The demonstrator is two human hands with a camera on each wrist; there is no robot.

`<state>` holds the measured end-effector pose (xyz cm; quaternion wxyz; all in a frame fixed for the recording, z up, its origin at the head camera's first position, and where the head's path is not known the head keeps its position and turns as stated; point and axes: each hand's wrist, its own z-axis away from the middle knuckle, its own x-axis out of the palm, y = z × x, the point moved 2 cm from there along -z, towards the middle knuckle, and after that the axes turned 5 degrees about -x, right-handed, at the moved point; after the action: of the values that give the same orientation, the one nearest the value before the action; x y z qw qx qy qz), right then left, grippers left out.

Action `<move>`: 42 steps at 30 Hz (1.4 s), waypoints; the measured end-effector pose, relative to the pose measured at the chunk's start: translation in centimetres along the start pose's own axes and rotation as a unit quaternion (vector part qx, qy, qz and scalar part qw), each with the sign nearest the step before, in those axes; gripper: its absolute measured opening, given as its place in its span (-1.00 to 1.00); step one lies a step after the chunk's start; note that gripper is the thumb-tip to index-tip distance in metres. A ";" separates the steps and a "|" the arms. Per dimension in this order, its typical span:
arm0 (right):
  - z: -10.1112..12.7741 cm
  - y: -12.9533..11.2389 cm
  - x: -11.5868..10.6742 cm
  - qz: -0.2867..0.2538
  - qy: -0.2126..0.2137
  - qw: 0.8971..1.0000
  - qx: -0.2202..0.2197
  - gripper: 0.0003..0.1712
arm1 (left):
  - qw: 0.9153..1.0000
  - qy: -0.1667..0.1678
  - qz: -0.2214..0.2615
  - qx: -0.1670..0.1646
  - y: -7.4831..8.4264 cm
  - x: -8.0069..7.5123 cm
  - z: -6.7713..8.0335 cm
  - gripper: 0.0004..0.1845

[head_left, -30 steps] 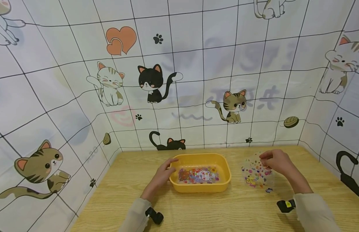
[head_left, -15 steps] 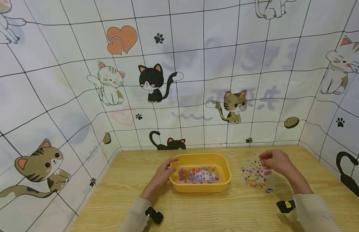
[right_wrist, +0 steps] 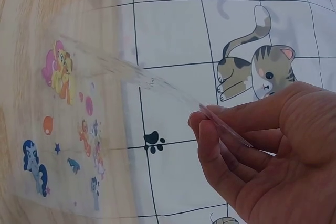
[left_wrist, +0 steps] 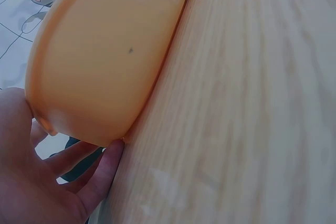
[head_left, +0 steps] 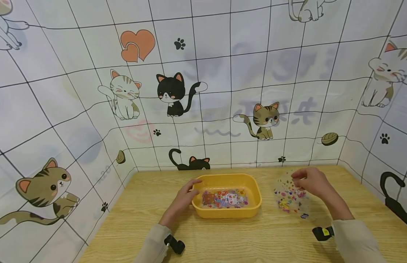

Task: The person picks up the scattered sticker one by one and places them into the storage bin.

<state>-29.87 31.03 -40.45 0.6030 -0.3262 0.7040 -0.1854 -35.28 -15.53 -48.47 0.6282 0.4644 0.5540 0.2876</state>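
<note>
A yellow plastic tub (head_left: pixel 253 207) stands on the wooden table, with colourful sticker sheets (head_left: pixel 224 199) lying inside. My left hand (head_left: pixel 183 199) holds the tub's left end, thumb over the rim; in the left wrist view the fingers (left_wrist: pixel 100 174) curl under the tub's (left_wrist: pixel 105 61) corner. To the right, my right hand (head_left: pixel 310 181) pinches the far edge of a clear sticker sheet (head_left: pixel 290 199) printed with small cartoon figures. The right wrist view shows thumb and fingers (right_wrist: pixel 220 140) pinching the clear sticker sheet (right_wrist: pixel 68 114), its other end down by the table.
The wooden table (head_left: pixel 243 237) is walled on three sides by a white cloth backdrop (head_left: pixel 203 84) printed with cats. Black wrist mounts (head_left: pixel 174 244) sit at both cuffs. Bare wood lies in front of the tub and between tub and sheet.
None of note: the right hand and its sheet shifted very slightly left. The left hand and tub have stayed put.
</note>
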 end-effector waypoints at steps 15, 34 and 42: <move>0.3 -1.9 -0.6 0.003 0.019 1.000 -0.019 -0.63 | 1.000 0.009 -0.010 0.003 -0.1 0.1 0.0 -0.55; 0.7 -5.0 -0.9 0.021 0.046 0.997 -0.049 -0.62 | 1.000 0.006 -0.008 0.001 0.0 0.0 -0.1 -0.55; 0.4 -6.6 -0.6 0.032 0.062 0.996 -0.056 -0.64 | 1.000 0.009 -0.008 -0.001 0.1 0.1 0.0 -0.55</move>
<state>-27.85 26.77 -35.75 0.5449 -0.3246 0.7593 -0.1457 -35.23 -15.43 -48.46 0.6259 0.4568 0.5629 0.2876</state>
